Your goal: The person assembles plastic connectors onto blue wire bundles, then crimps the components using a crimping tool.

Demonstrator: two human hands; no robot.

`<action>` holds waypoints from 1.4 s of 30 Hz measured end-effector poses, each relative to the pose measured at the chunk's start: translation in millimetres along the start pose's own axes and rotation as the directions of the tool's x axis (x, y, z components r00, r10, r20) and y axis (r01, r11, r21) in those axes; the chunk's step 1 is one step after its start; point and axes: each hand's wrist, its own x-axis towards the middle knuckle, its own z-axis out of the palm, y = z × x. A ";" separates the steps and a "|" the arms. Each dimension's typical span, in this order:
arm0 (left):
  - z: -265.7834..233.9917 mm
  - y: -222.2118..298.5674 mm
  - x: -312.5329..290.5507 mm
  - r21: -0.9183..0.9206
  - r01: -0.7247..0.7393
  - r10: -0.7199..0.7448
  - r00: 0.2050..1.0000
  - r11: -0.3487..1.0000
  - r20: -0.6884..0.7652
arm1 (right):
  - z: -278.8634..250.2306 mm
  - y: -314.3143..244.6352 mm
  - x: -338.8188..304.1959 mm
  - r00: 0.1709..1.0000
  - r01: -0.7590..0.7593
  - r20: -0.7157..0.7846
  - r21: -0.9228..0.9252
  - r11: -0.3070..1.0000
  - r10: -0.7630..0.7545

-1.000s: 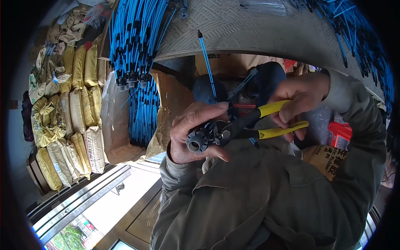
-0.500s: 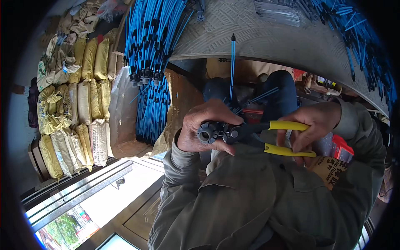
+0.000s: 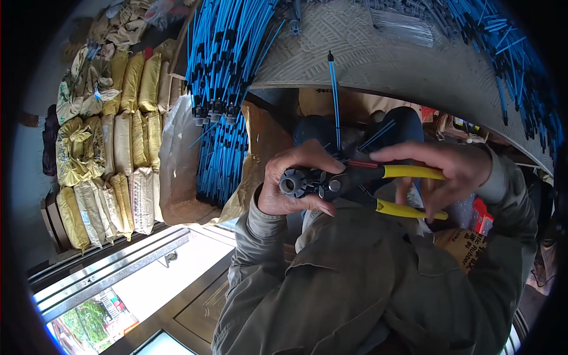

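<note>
My left hand (image 3: pixel 285 182) is closed around a black fitting (image 3: pixel 291 184) with a ribbed, toothed round end and a hole in its middle. A thin blue rod with a black tip (image 3: pixel 334 94) stands up beyond this hand; its lower end is hidden. Yellow-handled pliers (image 3: pixel 411 172) reach across from the right, their dark jaws against the fitting. At the handles, my right hand (image 3: pixel 452 177) has a loosened hold: the index finger stretches over the upper handle toward the jaws, while other fingers touch the lower handle. More short blue rods (image 3: pixel 378 135) lie past the pliers.
Bundled blue rods (image 3: pixel 222 53) hang over the table (image 3: pixel 337 26) edge at left, above an open paper sack (image 3: pixel 180 177) holding more. Another blue pile (image 3: pixel 520 71) lies right. Yellow bags (image 3: pixel 127 142) are stacked far left. A red plastic piece (image 3: pixel 482 216) sits beside my right forearm.
My right hand's grip has loosened, with its index finger now stretched along the pliers toward the jaws. The left hand still holds the fitting. The whole view has shifted slightly.
</note>
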 end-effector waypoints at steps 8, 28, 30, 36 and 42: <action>15.5 6.2 -2.3 -0.003 -0.001 0.001 0.978 1.000 -0.209 | 21.2 -6.4 6.5 0.957 -0.095 -0.280 -0.550 0.830 -0.076; 18.4 19.2 -4.6 0.051 0.114 -0.077 0.879 0.992 -0.471 | 58.5 37.8 39.5 0.889 -0.015 -0.401 -0.506 0.862 -0.220; 17.8 17.5 -2.5 0.053 0.111 -0.073 0.876 0.992 -0.477 | 51.7 34.8 37.8 0.912 -0.054 -0.360 -0.584 0.810 -0.198; 7.2 11.2 -16.2 -0.117 0.160 -0.193 0.898 0.980 -0.396 | -17.1 8.4 42.0 0.972 -0.221 0.146 0.309 0.925 0.184; 12.1 15.0 -17.9 -0.141 0.182 -0.225 0.880 0.973 -0.419 | -30.8 -4.6 47.2 0.890 -0.386 0.380 0.340 0.858 0.250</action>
